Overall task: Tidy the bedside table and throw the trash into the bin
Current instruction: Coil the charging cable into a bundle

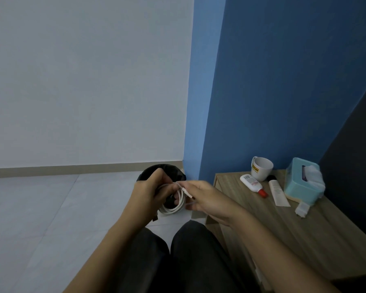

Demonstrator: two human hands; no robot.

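Here: left hand (150,188) grips cable coil (178,205); right hand (206,198) pinches end.

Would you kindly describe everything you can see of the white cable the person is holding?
The white cable is thin and plastic-looking, wound into a loose coil of several loops. The left hand grips the coil's top; the right hand pinches its free end with a small plug. It hangs in front of the dark bin.

Left hand (150,188) gripping, right hand (205,197) pinching
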